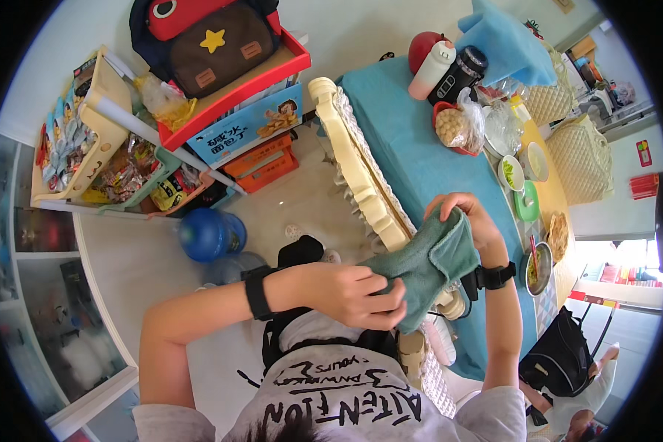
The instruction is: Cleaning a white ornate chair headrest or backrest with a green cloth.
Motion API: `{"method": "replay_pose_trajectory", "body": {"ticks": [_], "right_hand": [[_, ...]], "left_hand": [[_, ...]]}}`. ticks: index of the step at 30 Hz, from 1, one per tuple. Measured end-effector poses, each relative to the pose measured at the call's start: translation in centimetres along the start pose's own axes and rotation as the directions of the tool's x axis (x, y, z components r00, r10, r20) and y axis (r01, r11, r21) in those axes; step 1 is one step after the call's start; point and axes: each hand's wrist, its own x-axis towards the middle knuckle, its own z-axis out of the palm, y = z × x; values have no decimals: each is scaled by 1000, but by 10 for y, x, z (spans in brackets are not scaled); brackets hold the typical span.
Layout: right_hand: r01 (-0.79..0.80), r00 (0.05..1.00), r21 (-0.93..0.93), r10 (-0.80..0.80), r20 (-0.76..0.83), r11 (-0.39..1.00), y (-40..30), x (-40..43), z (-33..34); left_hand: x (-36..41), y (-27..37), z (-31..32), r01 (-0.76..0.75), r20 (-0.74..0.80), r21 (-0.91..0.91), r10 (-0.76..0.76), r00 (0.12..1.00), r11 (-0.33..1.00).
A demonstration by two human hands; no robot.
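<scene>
A green cloth (428, 259) is stretched between my two hands in front of my body. My left hand (340, 295) grips its lower left part, with the fingers curled over the fabric. At the cloth's upper right corner, my right hand (467, 215) pinches the edge between thumb and fingers. Both wrists wear black straps. Beneath the cloth runs the cream carved edge (359, 182) of a piece of furniture, beside a blue table cover (389, 110).
Bowls of food, a white bottle (432, 69) and a black flask (458, 74) stand on the table at the right. A blue water jug (204, 235) is on the floor at left, below a snack shelf (143, 207). Another person (577, 403) is at lower right.
</scene>
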Motion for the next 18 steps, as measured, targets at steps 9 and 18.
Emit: {"method": "replay_pose_trajectory", "body": {"ticks": [9, 18], "right_hand": [[-181, 975, 231, 205, -84, 956, -32, -5, 35], [-175, 973, -234, 131, -191, 956, -34, -3, 36]], "left_hand": [[-48, 39, 17, 419, 30, -63, -418, 908, 906], [-30, 31, 33, 775, 0, -575, -946, 323, 264]]}}
